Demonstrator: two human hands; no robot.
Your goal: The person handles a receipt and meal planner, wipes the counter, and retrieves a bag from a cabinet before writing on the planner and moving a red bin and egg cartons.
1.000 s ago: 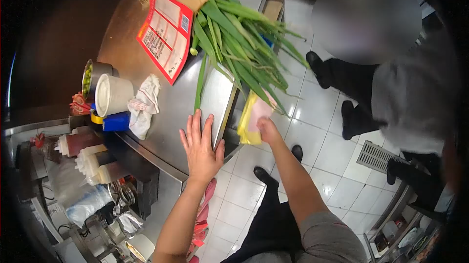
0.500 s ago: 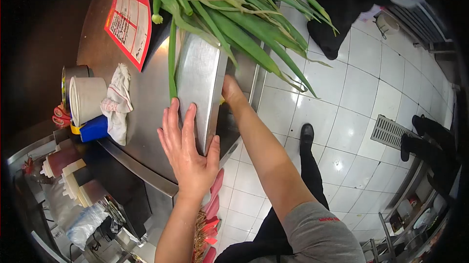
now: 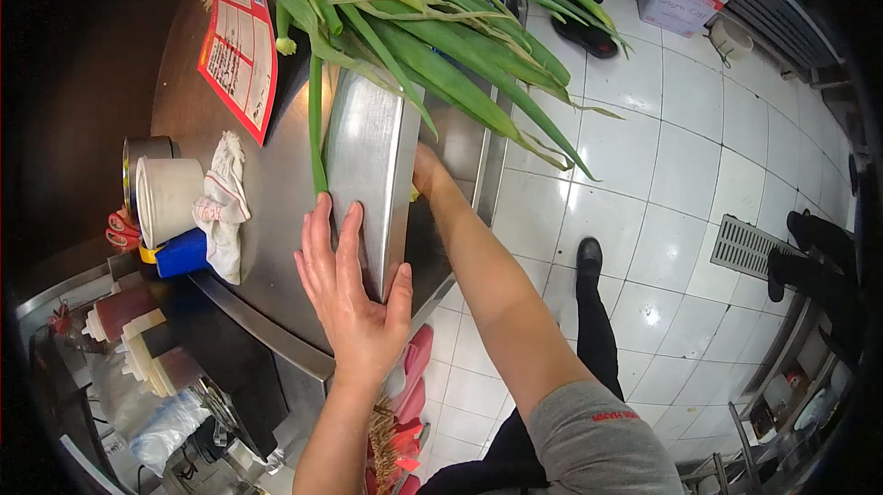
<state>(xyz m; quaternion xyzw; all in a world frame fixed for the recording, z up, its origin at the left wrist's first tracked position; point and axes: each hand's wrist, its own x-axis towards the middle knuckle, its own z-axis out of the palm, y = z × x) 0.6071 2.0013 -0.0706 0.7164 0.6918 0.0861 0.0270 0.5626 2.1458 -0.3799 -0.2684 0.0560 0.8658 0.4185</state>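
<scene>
My left hand lies flat on the steel counter's raised metal front, fingers spread over its top and thumb at the outer edge. It holds nothing. A long green leaf tip reaches down to its fingertips. My right hand goes down behind that metal front, into what looks like an open drawer. Its fingers are hidden, with a bit of yellow showing beside them. Above both hands lies a big bunch of green onions, its leaves hanging over the edge. A red-bordered paper label lies beside the bunch.
On the counter at left stand a white tub, a crumpled white cloth, red-handled scissors and a blue object. Squeeze bottles are lower left. A person's dark shoe stands on the tiled floor, near a box.
The view has shifted slightly. At the top right, the other person's leg has moved away, and a cardboard box now shows there. My hands stay in much the same place.
</scene>
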